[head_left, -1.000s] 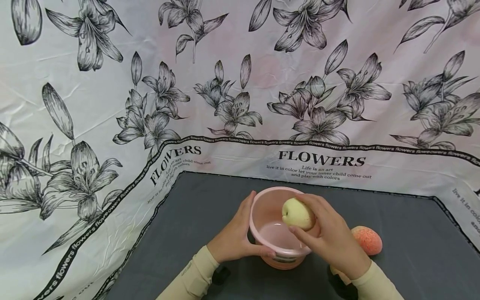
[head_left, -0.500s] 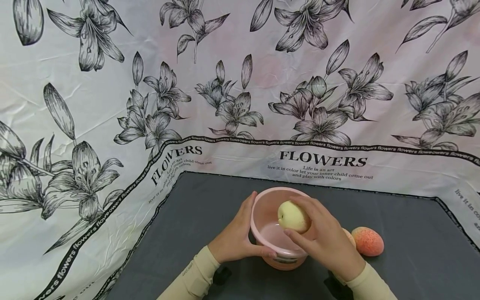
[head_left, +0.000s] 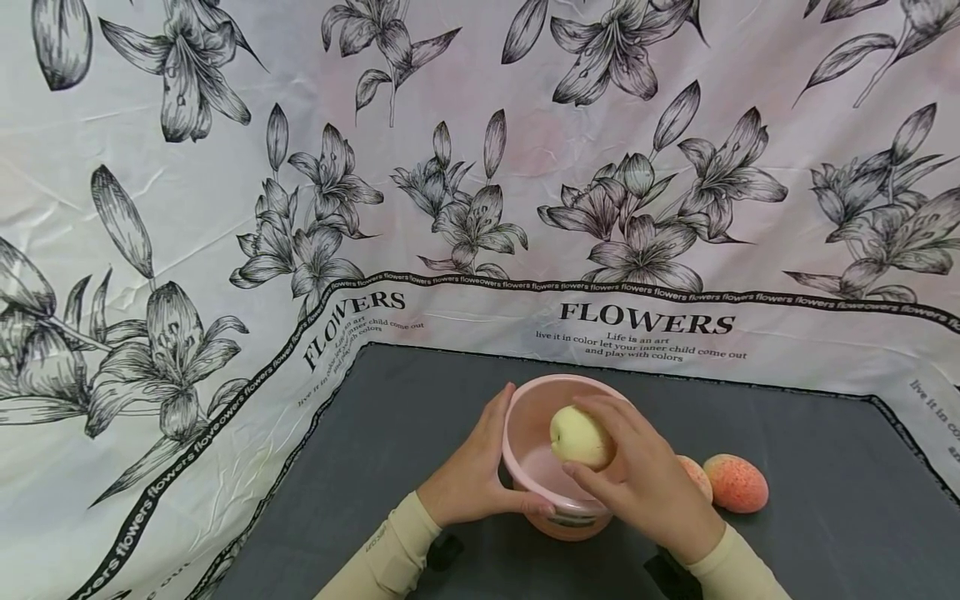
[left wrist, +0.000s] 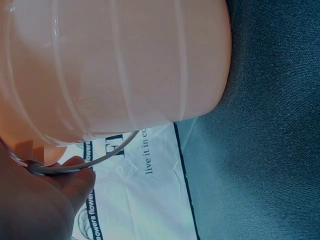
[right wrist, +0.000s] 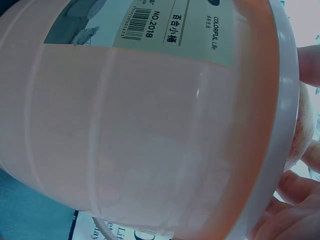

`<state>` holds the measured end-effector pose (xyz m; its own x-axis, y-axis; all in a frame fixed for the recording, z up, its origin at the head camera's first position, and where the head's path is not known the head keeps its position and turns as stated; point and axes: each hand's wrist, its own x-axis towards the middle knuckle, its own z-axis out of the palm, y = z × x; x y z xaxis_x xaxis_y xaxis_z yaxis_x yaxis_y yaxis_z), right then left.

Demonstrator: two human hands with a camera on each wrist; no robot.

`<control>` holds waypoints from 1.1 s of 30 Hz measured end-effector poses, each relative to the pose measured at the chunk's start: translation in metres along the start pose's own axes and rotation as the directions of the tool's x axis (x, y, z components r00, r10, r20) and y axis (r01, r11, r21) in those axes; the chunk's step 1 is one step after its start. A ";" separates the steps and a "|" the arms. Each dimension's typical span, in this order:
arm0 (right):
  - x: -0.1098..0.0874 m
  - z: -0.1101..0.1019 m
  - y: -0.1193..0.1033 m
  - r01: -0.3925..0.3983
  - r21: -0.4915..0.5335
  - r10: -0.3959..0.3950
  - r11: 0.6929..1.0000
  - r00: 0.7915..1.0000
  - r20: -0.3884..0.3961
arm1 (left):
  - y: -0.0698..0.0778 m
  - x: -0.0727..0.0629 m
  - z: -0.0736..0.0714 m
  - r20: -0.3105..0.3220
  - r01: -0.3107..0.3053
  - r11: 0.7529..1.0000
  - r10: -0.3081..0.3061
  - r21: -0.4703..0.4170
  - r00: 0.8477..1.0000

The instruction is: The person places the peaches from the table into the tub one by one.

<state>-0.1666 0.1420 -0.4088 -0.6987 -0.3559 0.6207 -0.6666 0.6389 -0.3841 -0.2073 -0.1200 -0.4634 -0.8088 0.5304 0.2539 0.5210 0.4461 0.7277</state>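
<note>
A pink plastic bucket (head_left: 566,528) stands on the dark grey cloth, tilted slightly in the head view. My left hand (head_left: 468,477) grips its left side, fingers along the far rim and thumb at the near rim. In the left wrist view the thin bucket handle (left wrist: 114,152) runs by the fingers. My right hand (head_left: 648,479) holds a pale yellow peach (head_left: 577,437) over the bucket's mouth, thumb below it and fingers over the top. The right wrist view shows a label (right wrist: 165,25) on the bucket and part of the peach's speckled, reddish side beyond the rim.
Two orange-red speckled fruits lie right of the bucket: one whole fruit (head_left: 737,483) and another fruit (head_left: 696,477) half hidden by my right hand. Dark cloth (head_left: 825,500) covers the table. A white flower-printed curtain (head_left: 480,250) hangs behind and at the left.
My right hand has moved left and slightly down with the peach, further over the bucket. The nearer orange fruit now shows beside it. My left hand stays on the bucket.
</note>
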 end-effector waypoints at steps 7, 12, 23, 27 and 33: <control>-0.001 0.002 -0.002 0.005 -0.016 -0.005 1.000 1.000 -0.002 | -0.001 0.001 0.001 0.002 -0.003 1.000 0.003 0.004 1.000; -0.001 0.002 -0.003 0.003 -0.035 -0.003 0.999 1.000 0.016 | -0.001 0.002 0.001 0.002 -0.007 1.000 0.007 0.006 1.000; -0.001 0.005 -0.002 0.010 -0.035 -0.008 0.999 0.999 0.047 | 0.000 0.000 0.001 0.010 0.003 1.000 -0.003 0.006 1.000; 0.000 0.005 -0.002 0.016 -0.036 -0.015 0.999 0.999 0.045 | 0.000 0.000 0.001 0.009 -0.002 1.000 0.002 0.011 1.000; 0.001 0.002 -0.004 0.026 -0.006 -0.026 1.000 0.999 0.037 | 0.000 0.001 0.001 0.008 -0.017 1.000 0.017 0.011 1.000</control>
<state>-0.1655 0.1376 -0.4081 -0.6904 -0.3970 0.6047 -0.6830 0.6332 -0.3641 -0.2076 -0.1190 -0.4640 -0.7979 0.5433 0.2613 0.5377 0.4452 0.7161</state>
